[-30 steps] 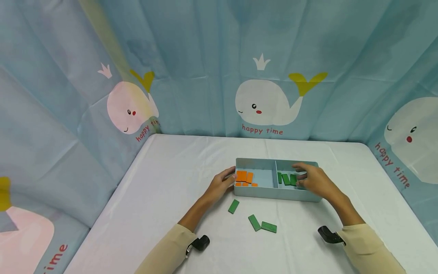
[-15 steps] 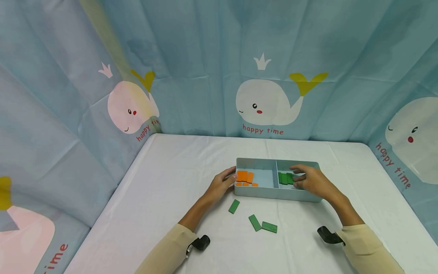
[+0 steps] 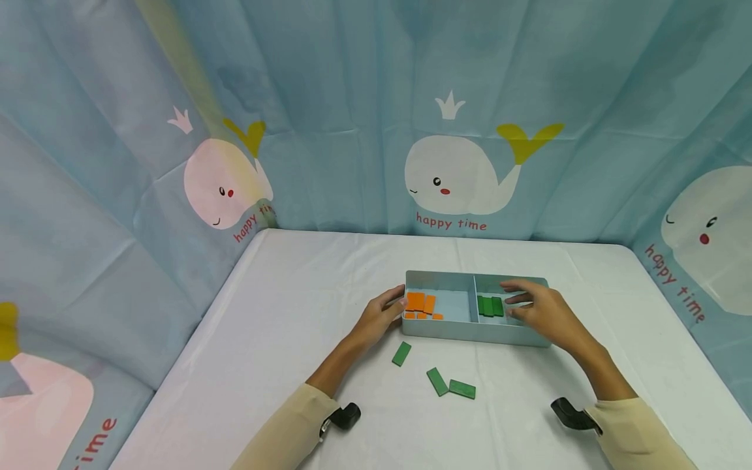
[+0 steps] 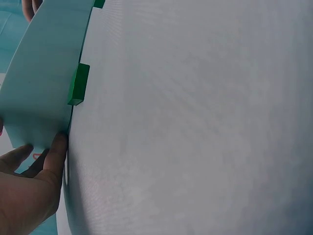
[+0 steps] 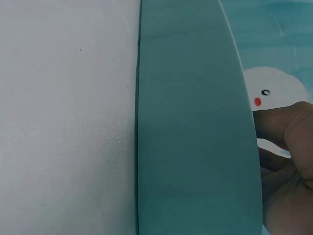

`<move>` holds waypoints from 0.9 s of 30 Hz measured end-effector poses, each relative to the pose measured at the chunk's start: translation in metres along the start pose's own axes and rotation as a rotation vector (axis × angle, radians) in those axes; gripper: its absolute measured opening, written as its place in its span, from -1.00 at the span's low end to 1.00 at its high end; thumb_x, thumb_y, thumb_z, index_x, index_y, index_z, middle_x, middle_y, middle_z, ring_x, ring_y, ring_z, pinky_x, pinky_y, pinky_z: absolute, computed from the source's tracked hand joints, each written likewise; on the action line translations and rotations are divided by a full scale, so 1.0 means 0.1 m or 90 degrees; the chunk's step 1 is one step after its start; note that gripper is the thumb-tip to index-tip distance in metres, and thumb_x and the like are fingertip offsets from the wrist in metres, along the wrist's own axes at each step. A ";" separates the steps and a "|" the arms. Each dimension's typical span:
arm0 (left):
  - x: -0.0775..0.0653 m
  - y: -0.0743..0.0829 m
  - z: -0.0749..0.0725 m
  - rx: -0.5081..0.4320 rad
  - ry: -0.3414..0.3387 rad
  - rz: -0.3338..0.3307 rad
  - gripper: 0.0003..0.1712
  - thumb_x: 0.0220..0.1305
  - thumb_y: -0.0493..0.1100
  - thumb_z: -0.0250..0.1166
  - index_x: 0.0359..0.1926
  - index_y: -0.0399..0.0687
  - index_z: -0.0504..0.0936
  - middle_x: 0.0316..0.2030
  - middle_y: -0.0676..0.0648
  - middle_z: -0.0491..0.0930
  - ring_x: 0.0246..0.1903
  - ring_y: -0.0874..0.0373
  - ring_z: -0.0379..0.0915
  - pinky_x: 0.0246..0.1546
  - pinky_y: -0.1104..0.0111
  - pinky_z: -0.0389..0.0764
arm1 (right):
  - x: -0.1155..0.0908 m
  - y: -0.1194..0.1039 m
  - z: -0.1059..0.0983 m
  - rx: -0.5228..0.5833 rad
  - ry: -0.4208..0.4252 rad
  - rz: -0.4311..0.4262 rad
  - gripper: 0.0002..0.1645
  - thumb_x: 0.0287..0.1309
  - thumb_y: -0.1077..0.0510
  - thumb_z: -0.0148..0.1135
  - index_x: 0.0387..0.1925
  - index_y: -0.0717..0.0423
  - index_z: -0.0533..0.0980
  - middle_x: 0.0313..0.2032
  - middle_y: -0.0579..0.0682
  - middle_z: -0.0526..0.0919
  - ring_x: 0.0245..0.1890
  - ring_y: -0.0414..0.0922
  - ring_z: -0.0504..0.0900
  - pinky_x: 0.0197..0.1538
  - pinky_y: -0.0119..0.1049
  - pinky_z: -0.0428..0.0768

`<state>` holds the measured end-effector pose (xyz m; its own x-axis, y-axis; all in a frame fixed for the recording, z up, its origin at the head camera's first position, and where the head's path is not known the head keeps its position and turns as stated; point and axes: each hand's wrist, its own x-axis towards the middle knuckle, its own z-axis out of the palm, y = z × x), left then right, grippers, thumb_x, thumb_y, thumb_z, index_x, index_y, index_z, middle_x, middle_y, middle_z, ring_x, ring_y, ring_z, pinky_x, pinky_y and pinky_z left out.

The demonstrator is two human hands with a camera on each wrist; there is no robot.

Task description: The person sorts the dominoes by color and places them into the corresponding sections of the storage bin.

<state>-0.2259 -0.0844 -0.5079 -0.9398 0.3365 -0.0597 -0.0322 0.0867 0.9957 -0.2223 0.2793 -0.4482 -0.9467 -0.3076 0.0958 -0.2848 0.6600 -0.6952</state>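
A light blue two-compartment box (image 3: pixel 470 331) sits on the table. My left hand (image 3: pixel 373 321) rests against its left end, fingers fairly straight, with fingertips (image 4: pixel 59 142) touching the end wall in the left wrist view. My right hand (image 3: pixel 540 312) reaches over the right compartment with fingers spread and nothing visible between them. Green tiles (image 3: pixel 489 307) lie side by side near the divider, just left of those fingers. In the right wrist view, the box wall (image 5: pixel 195 122) hides the fingertips. Orange tiles (image 3: pixel 416 301) lie in the left compartment.
On the white tablecloth (image 3: pixel 305 294) before the box lie three loose green tiles: one (image 3: pixel 402 354) near the box's left corner, and two, a slanted one (image 3: pixel 437 382) and a flatter one (image 3: pixel 462 390), closer to me. A whale-print curtain (image 3: pixel 352 183) surrounds the table.
The green tiles in the right compartment have shifted left into a tight row near the divider. My right hand followed left, then drew back slightly to the right. My left hand stays put.
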 end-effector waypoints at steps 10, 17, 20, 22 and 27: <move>0.00 0.00 0.00 -0.019 -0.007 0.001 -0.27 0.68 -0.01 0.12 0.67 -0.15 0.14 0.63 -0.19 0.16 0.56 -0.15 0.22 0.48 0.03 0.46 | -0.14 -0.08 0.03 0.006 0.077 -0.062 -0.43 0.30 0.39 0.41 0.32 0.13 0.57 0.14 0.18 0.73 -0.08 0.09 0.81 -0.13 -0.45 0.76; 0.00 0.00 0.00 0.003 0.001 0.001 -0.29 0.68 0.02 0.12 0.66 -0.09 0.18 0.63 -0.15 0.18 0.57 -0.12 0.22 0.47 0.06 0.47 | -0.24 -0.16 0.07 -0.002 0.128 -0.119 -0.48 0.29 0.35 0.45 0.26 0.09 0.62 0.10 0.05 0.74 -0.10 -0.16 0.75 -0.10 -0.61 0.66; 0.00 0.00 0.00 0.006 -0.002 0.003 -0.28 0.68 0.02 0.12 0.67 -0.11 0.16 0.64 -0.15 0.16 0.57 -0.12 0.21 0.48 0.05 0.46 | -0.27 -0.19 0.09 0.002 0.140 -0.144 -0.49 0.28 0.34 0.46 0.25 0.08 0.63 0.08 0.02 0.75 -0.05 -0.21 0.70 -0.04 -0.67 0.62; 0.00 0.00 0.00 0.006 -0.002 0.002 -0.27 0.68 0.03 0.12 0.67 -0.10 0.15 0.64 -0.14 0.16 0.57 -0.12 0.21 0.48 0.05 0.46 | -0.30 -0.21 0.11 0.014 0.140 -0.157 -0.49 0.28 0.35 0.46 0.24 0.09 0.63 0.07 0.03 0.75 -0.04 -0.23 0.70 -0.02 -0.67 0.61; 0.00 0.00 0.00 0.002 -0.003 0.003 -0.28 0.68 0.02 0.12 0.67 -0.09 0.16 0.64 -0.15 0.17 0.56 -0.12 0.22 0.47 0.05 0.47 | -0.37 -0.23 0.19 0.054 0.121 -0.175 -0.52 0.28 0.38 0.44 0.20 0.06 0.65 0.02 0.02 0.76 -0.06 -0.25 0.72 -0.02 -0.60 0.66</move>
<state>-0.2262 -0.0842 -0.5077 -0.9385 0.3410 -0.0546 -0.0262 0.0872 0.9958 -0.1781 0.2623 -0.4491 -0.8498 -0.3278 0.4127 -0.5269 0.5089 -0.6807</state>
